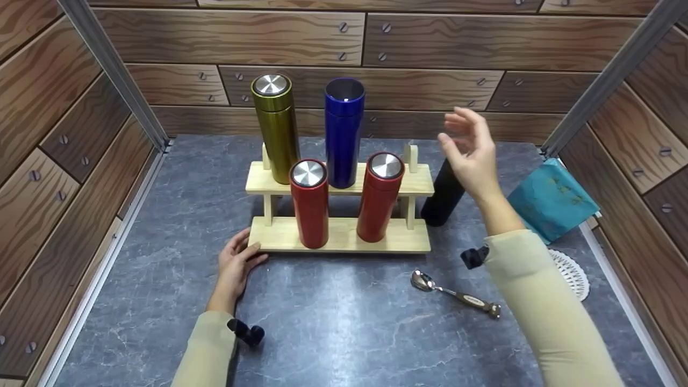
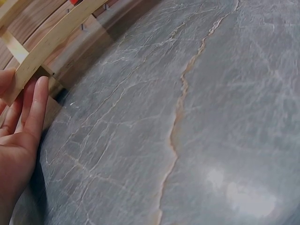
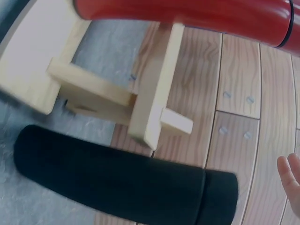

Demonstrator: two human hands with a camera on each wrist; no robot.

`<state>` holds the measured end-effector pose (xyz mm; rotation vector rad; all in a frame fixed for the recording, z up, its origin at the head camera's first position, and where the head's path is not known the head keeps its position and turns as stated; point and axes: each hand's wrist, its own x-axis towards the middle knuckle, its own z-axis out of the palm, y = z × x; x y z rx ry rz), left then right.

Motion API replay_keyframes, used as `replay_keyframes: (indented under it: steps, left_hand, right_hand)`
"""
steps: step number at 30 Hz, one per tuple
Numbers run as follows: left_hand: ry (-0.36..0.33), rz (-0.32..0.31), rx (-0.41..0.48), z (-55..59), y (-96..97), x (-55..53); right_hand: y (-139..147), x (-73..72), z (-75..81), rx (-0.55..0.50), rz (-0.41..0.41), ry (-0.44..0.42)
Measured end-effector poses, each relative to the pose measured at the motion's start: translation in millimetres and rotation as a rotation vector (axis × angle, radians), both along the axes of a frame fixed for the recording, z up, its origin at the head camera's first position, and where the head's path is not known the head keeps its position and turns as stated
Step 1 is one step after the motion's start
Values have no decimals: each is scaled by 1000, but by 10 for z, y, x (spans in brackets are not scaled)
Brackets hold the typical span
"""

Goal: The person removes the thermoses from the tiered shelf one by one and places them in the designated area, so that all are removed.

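Note:
A two-tier wooden rack (image 1: pixel 344 235) stands on the grey marbled table. My left hand (image 1: pixel 235 269) grips the left end of its lower board, thumb on top and fingers underneath in the left wrist view. On the lower tier are two red thermos bottles (image 1: pixel 313 209), upright with silver lids. The upper tier bears a gold-green thermos bottle (image 1: pixel 280 137) and a blue one (image 1: pixel 344 137) with a dark top. Right of the rack a black thermos bottle (image 1: pixel 442 201) stands on the table. My right hand (image 1: pixel 474 156) is raised above it, fingers loosely bent around nothing; the right wrist view shows fingertips apart from the bottle.
A spoon (image 1: pixel 457 295) with a brown handle lies in front of the rack to the right. By the right edge are a teal pouch (image 1: pixel 556 199) and a white lacy round piece (image 1: pixel 575 275), partly behind my right sleeve. Wood-patterned walls enclose the back and sides.

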<state>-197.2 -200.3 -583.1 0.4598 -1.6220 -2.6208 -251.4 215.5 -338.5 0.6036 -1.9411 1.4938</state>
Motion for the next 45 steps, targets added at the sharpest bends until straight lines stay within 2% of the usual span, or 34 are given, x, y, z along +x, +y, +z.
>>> replay_keyframes:
  steps: [7, 12, 19, 23, 30, 38, 45]
  left_hand:
    - [18, 4, 14, -2, 1, 1]
    - [27, 6, 30, -8, 6, -5]
    - [30, 0, 11, -1, 10, -5]
    - [34, 4, 4, -3, 7, -7]
    - [10, 4, 2, -18, 3, 2]
    - [11, 1, 3, -21, 2, -8]
    - [3, -1, 14, -16, -7, -7]
  right_hand:
    - [-225, -36, 123, -16, 69, -10]
    - [-353, -99, 151, -13, 104, -24]
    - [-447, -329, 70, -61, 155, -121]
    - [-526, -415, 100, -69, 169, -177]
    - [-706, -517, 180, -124, 259, -236]
    - [-879, -601, 251, -61, 318, -358]
    - [-971, -695, 215, 9, 333, -382]
